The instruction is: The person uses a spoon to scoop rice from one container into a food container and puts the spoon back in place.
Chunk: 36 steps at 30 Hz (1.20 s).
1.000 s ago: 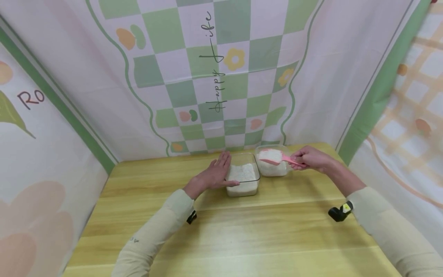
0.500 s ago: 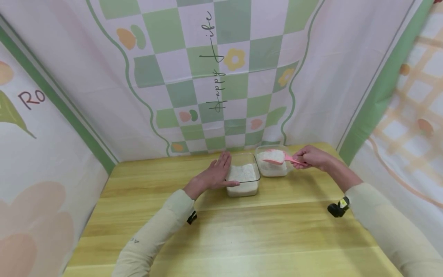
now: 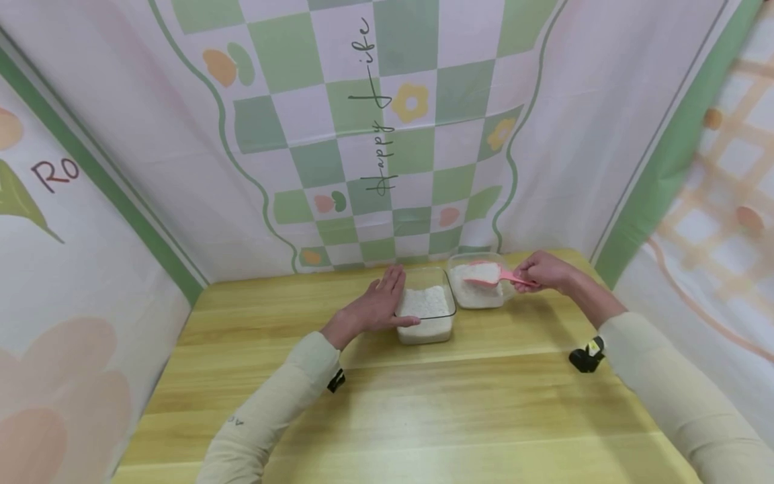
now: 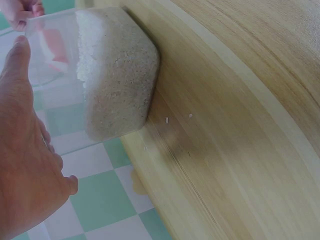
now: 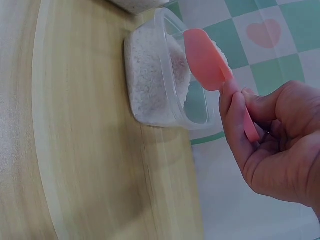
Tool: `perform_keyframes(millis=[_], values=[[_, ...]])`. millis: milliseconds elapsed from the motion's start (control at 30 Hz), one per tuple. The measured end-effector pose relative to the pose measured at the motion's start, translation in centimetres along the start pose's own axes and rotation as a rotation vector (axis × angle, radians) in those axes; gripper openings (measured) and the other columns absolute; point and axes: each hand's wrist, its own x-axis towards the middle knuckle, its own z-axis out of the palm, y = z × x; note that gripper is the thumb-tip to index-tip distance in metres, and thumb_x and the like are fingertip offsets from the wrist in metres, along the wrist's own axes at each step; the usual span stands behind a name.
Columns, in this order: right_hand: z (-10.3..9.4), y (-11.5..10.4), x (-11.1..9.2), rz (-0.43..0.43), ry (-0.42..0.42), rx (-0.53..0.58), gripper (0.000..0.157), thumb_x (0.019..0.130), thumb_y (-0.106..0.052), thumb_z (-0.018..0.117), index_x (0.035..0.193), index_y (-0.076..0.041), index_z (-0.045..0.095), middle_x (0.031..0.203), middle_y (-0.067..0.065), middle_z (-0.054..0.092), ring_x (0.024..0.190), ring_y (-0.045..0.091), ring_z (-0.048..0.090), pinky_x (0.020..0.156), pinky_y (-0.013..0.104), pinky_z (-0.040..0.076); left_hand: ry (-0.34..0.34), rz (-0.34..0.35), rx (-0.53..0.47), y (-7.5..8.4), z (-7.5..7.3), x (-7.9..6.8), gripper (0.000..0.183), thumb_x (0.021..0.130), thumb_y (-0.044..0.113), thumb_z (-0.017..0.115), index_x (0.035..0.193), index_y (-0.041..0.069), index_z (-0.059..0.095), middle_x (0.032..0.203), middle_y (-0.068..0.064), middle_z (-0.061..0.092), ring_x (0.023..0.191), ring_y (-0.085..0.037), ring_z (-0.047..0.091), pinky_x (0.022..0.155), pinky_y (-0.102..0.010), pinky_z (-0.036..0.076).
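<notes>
My right hand grips the handle of a pink scoop heaped with white rice. In the head view the scoop is over a clear plastic tub part filled with rice; the right wrist view shows it above the tub's rim. My left hand rests with straight fingers against the left side of a clear, dark-rimmed container, its thumb along the near rim. Rice fills the lower part of that container. The two containers stand side by side, the tub on the right.
Both containers stand near the back edge of a wooden table, close to a checked cloth backdrop. A few loose rice grains lie on the table beside the dark-rimmed container.
The right hand and the loaded scoop have shifted slightly right, from the tub's left side toward its middle. The left hand stays against the dark-rimmed container.
</notes>
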Motion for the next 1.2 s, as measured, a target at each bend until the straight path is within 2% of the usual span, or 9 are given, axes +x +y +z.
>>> perform_keyframes(millis=[500, 1200], values=[[-0.11, -0.06, 0.03, 0.016, 0.013, -0.019, 0.032, 0.099, 0.005, 0.04, 0.115, 0.029, 0.054, 0.076, 0.006, 0.071, 0.068, 0.007, 0.067, 0.065, 0.019, 0.057, 0.012, 0.007, -0.002, 0.05, -0.03, -0.06, 0.108, 0.094, 0.072, 0.043, 0.159, 0.003, -0.009, 0.168, -0.016, -0.01, 0.156, -0.027, -0.009, 0.126, -0.05, 0.013], [-0.12, -0.31, -0.32, 0.026, 0.007, -0.044, 0.031, 0.099, 0.005, 0.042, 0.114, 0.029, 0.054, 0.072, 0.0, 0.069, 0.066, 0.007, 0.066, 0.063, 0.018, 0.056, 0.005, -0.007, 0.004, -0.07, 0.04, 0.06, 0.11, 0.093, 0.074, 0.042, 0.159, 0.004, -0.011, 0.167, -0.011, -0.016, 0.156, -0.025, -0.012, 0.126, -0.049, 0.011]])
